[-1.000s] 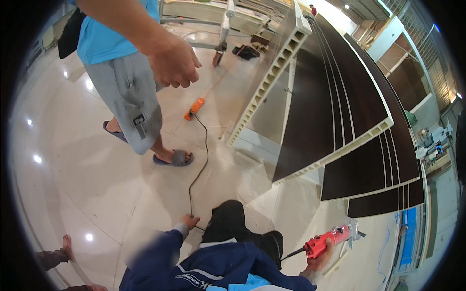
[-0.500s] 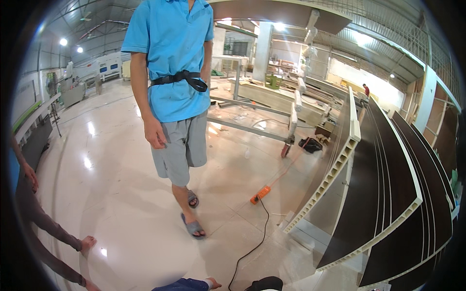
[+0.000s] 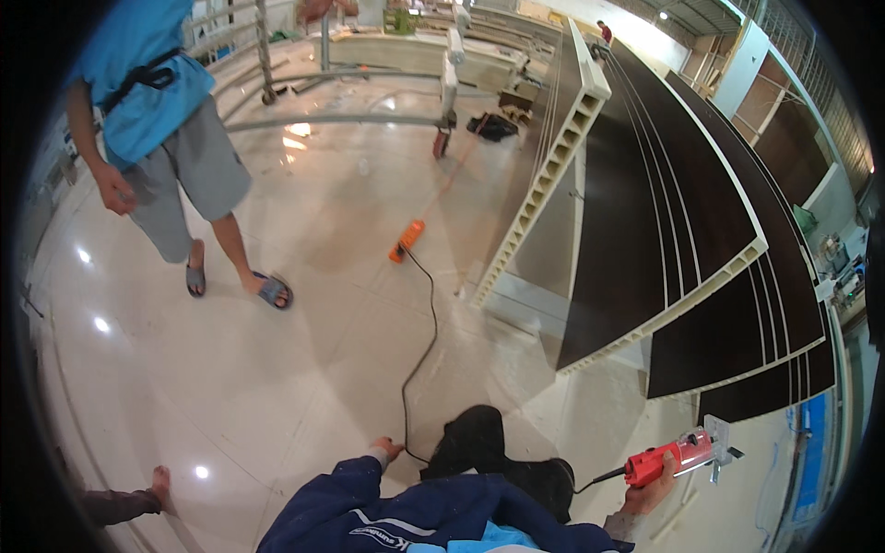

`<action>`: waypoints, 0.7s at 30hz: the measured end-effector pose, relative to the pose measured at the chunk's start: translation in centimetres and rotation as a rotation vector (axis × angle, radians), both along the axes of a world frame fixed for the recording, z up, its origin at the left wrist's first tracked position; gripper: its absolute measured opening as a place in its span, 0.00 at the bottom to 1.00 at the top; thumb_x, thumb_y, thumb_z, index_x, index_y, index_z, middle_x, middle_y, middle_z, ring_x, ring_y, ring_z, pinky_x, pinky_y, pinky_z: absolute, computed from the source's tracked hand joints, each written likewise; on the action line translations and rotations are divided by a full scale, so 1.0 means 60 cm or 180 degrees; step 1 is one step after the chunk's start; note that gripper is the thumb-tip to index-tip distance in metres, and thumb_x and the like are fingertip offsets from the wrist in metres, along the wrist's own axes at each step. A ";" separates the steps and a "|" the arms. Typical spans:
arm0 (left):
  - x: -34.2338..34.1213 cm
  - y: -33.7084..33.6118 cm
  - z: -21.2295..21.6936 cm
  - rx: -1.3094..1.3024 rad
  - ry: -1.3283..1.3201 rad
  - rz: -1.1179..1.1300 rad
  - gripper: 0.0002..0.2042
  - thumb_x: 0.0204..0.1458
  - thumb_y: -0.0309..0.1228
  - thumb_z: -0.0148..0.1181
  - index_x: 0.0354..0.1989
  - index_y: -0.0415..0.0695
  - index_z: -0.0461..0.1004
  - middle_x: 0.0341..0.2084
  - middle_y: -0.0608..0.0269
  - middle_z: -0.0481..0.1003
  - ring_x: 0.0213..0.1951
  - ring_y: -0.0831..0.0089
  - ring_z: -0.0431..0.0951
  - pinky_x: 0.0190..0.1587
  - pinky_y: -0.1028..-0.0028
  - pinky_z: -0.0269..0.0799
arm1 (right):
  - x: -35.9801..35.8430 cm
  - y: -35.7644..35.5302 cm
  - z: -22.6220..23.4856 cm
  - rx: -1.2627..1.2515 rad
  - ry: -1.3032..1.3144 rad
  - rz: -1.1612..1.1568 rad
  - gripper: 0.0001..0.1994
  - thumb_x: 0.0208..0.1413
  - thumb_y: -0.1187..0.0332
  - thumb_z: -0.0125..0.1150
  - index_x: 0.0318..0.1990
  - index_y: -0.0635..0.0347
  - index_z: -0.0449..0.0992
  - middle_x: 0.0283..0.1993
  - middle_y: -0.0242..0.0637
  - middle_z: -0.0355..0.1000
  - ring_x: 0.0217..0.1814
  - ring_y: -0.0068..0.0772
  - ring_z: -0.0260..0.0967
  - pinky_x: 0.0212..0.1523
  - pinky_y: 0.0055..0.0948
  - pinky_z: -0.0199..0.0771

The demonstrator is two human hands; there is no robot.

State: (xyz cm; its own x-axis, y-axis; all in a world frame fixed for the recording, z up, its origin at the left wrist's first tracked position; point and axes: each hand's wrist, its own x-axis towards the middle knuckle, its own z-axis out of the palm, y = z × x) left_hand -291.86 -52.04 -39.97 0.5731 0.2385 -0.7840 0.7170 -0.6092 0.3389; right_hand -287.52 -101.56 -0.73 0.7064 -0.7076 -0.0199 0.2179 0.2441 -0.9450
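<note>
My right hand [image 3: 649,492] grips a red hand-held power trimmer [image 3: 680,455] low on the right, just below the dark panels. Its black cable [image 3: 422,343] runs across the glossy floor to an orange power strip [image 3: 407,241]. My left hand [image 3: 388,451], in a navy sleeve, rests where the cable reaches my black trouser knee [image 3: 475,441], fingers curled around the cable.
Long dark brown panels with white hollow-core edges [image 3: 682,230] are stacked along the right. A person in a blue shirt, grey shorts and sandals [image 3: 171,147] stands at upper left. Another person's bare foot [image 3: 160,479] shows at lower left. Metal frames and boards [image 3: 387,55] lie beyond.
The view swung up to the standing person and came back down to my hands. That person now stands farther left and away. My hands hold the same positions as a second ago.
</note>
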 end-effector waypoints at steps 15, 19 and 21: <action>-0.007 0.218 -0.108 0.1410 0.1624 0.2737 0.77 0.28 0.70 0.78 0.77 0.32 0.37 0.75 0.30 0.45 0.77 0.36 0.45 0.75 0.43 0.47 | -0.043 -0.099 0.017 0.0331 0.0976 -0.0220 0.18 0.58 0.52 0.63 0.45 0.55 0.73 0.36 0.37 0.75 0.35 0.42 0.76 0.34 0.45 0.80; -0.004 0.226 -0.095 0.1306 0.1732 0.2637 0.77 0.28 0.68 0.79 0.77 0.30 0.35 0.74 0.25 0.44 0.76 0.32 0.44 0.75 0.41 0.46 | -0.029 -0.086 0.017 0.0495 0.0914 -0.0214 0.13 0.54 0.54 0.63 0.38 0.51 0.73 0.34 0.35 0.75 0.32 0.41 0.74 0.33 0.47 0.79; -0.004 0.231 -0.099 0.1329 0.1817 0.2592 0.77 0.28 0.67 0.80 0.77 0.30 0.35 0.74 0.22 0.44 0.76 0.30 0.44 0.75 0.41 0.45 | -0.019 -0.070 0.015 0.0816 0.0934 -0.0315 0.12 0.52 0.56 0.63 0.37 0.51 0.72 0.31 0.33 0.73 0.31 0.40 0.73 0.33 0.45 0.78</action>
